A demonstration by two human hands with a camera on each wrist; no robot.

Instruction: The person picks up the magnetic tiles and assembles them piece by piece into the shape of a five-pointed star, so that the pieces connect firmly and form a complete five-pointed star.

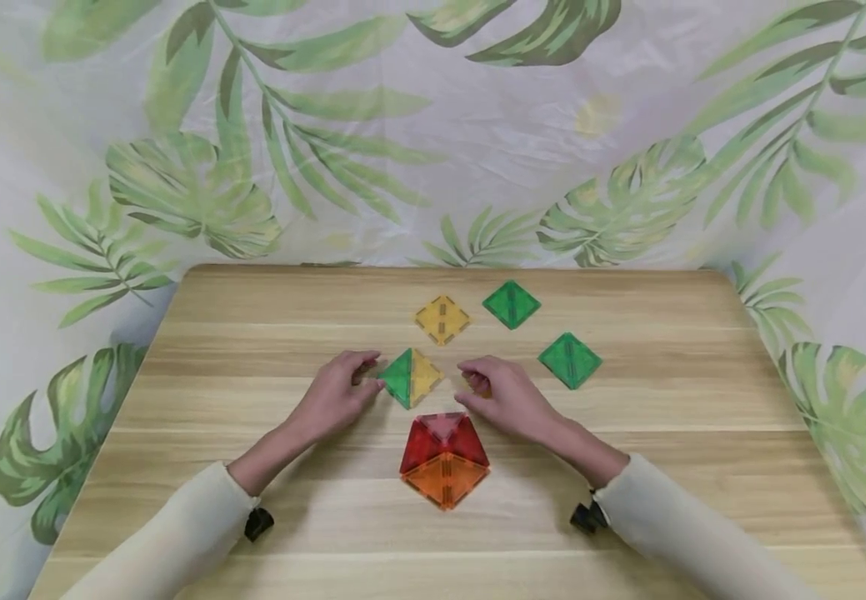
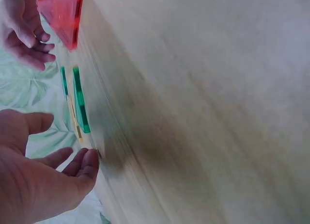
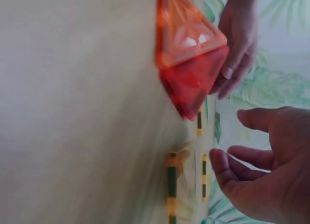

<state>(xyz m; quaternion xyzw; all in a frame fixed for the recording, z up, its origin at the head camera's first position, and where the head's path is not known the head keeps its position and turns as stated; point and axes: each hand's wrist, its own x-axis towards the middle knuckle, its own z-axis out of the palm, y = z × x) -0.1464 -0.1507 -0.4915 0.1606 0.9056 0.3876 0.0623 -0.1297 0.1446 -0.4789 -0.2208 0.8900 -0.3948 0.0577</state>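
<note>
Between the hands lies a diamond made of a green triangular tile (image 1: 397, 377) and a yellow triangular tile (image 1: 425, 375). My left hand (image 1: 337, 390) is beside its green corner, fingers loosely bent and thumb tip close to the tile. To the right, my right hand (image 1: 511, 398) hovers with thumb and fingers apart, holding nothing. A yellow tile edge (image 3: 172, 185) shows low near that hand in the right wrist view; the head view mostly hides it under the palm. Nearer the person stands a raised shape of red tiles (image 1: 421, 442) and orange tiles (image 1: 448, 481).
Farther back lie a yellow diamond pair (image 1: 443, 320) and a green diamond pair (image 1: 511, 304). Another green pair (image 1: 570, 360) is right of the right hand. The wooden table (image 1: 267, 321) ends at a leaf-patterned cloth (image 1: 372, 167). Each wrist carries a small black device.
</note>
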